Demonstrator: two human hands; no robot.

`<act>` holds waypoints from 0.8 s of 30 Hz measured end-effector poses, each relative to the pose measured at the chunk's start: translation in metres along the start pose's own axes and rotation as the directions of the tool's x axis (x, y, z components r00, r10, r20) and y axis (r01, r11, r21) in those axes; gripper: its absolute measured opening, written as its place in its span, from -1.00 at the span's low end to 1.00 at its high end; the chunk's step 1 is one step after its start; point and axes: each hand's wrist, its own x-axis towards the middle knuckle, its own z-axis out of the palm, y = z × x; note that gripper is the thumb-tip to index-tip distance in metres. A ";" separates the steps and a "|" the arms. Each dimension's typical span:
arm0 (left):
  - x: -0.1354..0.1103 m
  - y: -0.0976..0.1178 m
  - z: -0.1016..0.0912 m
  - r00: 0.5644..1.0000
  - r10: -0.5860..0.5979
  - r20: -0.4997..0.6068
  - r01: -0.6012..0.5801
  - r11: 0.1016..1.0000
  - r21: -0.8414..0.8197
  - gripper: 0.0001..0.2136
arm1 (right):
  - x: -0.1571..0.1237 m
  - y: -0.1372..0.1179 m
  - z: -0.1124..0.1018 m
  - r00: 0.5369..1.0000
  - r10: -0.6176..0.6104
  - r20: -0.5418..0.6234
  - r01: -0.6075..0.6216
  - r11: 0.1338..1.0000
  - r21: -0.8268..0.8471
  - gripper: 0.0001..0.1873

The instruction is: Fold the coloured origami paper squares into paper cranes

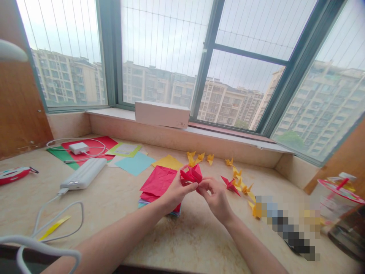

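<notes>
Between my two hands is a partly folded red origami paper (191, 174), raised a little above the counter. My left hand (179, 189) grips its left side, thumb laid across the front. The fingers of my right hand (213, 194) pinch its lower right edge. Just left of my left hand, a stack of red paper squares (158, 182) lies on sheets of other colours. To the right of my right hand rests a finished red paper crane (230, 185). Several yellow paper cranes (237, 173) form a curved line behind and right of it.
A white power bank (84, 174) with cables and a white charger (79, 148) lies at the left, near coloured sheets (135, 163). A white box (162, 115) stands on the windowsill. At right are a blurred dark object (293, 232) and a lidded cup (336, 201).
</notes>
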 end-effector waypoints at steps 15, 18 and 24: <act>0.008 0.008 0.003 0.983 0.172 -0.062 -0.177 0.979 -0.096 0.00 | -0.001 0.007 0.006 0.985 0.171 -0.028 -0.156 0.945 0.288 -0.73; 0.009 0.007 0.002 0.982 0.170 -0.078 -0.177 0.981 -0.083 0.00 | -0.001 0.007 0.005 0.991 0.134 -0.032 -0.124 0.971 0.206 -0.72; 0.010 0.004 -0.002 0.980 0.196 -0.038 -0.198 0.978 -0.063 0.01 | -0.001 0.004 0.003 0.994 0.078 -0.072 -0.079 0.997 -0.010 -0.72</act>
